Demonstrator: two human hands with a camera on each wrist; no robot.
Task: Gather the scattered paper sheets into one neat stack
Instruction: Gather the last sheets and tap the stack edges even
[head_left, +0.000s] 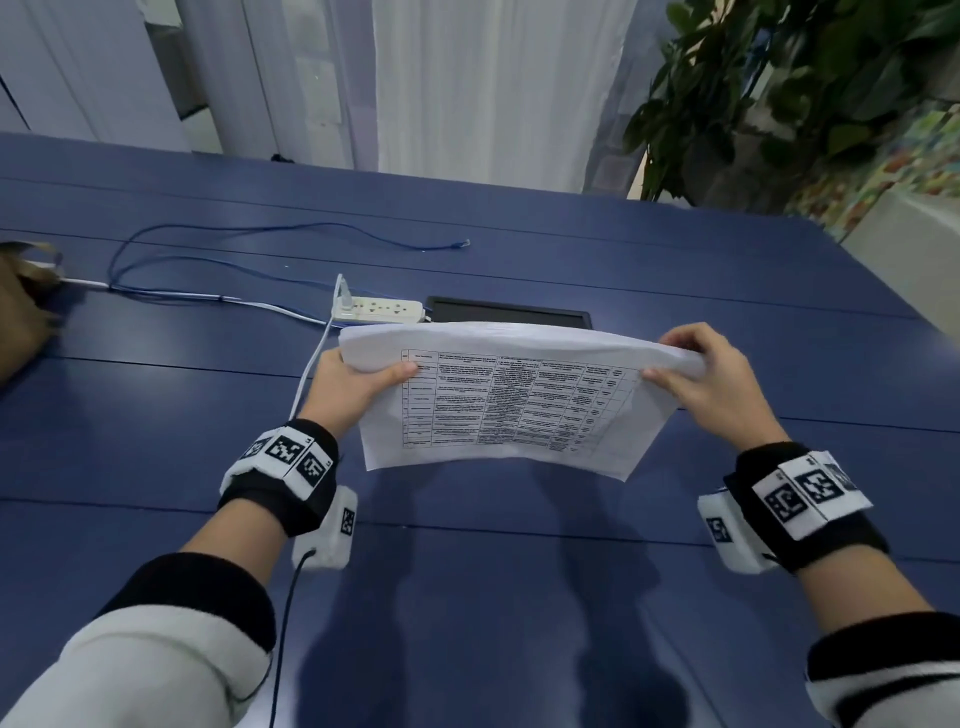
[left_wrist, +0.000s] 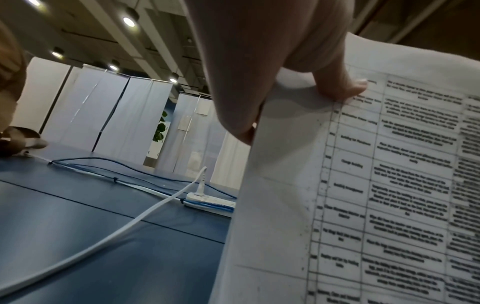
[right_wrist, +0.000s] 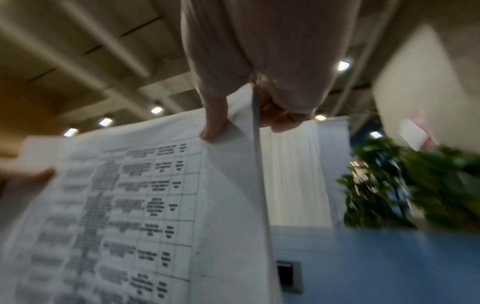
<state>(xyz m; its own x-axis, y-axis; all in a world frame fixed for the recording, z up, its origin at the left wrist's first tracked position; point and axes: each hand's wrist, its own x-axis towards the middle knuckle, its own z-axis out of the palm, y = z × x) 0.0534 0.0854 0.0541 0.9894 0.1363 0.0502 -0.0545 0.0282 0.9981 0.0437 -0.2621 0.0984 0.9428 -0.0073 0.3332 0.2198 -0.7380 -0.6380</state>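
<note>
A stack of white paper sheets (head_left: 509, 400) with a printed table on the top page is held upright above the blue table (head_left: 467, 597), its lower edge off the surface. My left hand (head_left: 358, 384) grips the stack's left edge, thumb on the printed face. At the right edge my right hand (head_left: 701, 379) holds the stack, thumb in front and fingers curled behind. The left wrist view shows my thumb (left_wrist: 345, 86) pressed on the paper (left_wrist: 363, 195). In the right wrist view the thumb (right_wrist: 215, 123) pinches the sheets (right_wrist: 145, 205) near their top corner.
A white power strip (head_left: 376, 310) with a plugged white cable lies just beyond the paper, beside a black cable hatch (head_left: 509, 312). A blue network cable (head_left: 260, 239) loops at the far left. A brown paper bag (head_left: 21, 306) sits at the left edge. Plants (head_left: 779, 93) stand far right.
</note>
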